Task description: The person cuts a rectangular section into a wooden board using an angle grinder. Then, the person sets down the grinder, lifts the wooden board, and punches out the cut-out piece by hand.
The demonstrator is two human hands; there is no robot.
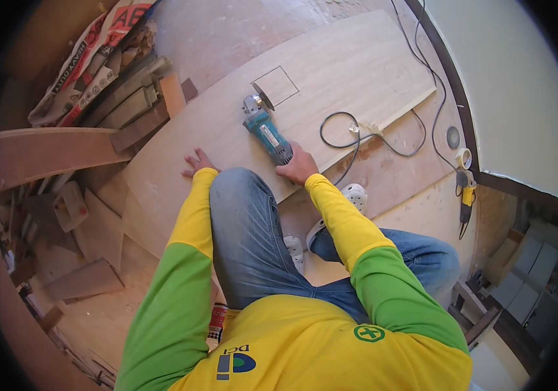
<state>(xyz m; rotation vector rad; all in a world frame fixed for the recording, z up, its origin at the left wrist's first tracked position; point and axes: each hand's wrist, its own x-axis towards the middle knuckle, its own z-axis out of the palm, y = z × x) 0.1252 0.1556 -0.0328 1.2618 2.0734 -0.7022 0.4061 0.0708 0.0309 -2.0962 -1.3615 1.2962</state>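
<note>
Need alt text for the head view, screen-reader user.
The wearer's right hand grips a teal angle grinder over a curved-edged plywood sheet, its disc beside a drawn rectangle; the left hand is spread on the sheet. A yellow-and-black power tool lies farther right.

The board [350,65] lies open past the grinder [268,135]; cord [322,132] obstructs rightward.

A woodworking workshop, or a room used as one; a large pale wooden board [357,65] marked with a drawn square [276,86] lies across the stained floor [191,29]; over it is a teal angle grinder [267,133], and dark power cords [436,75] trail nearby; at the left, wood offcuts [137,101] lie piled beside a sack [83,58] printed "HEAVY-DUTY"; at the right sit a yellow power tool [467,195], a roll of tape [463,158] and a round grey disc [453,137].
</note>
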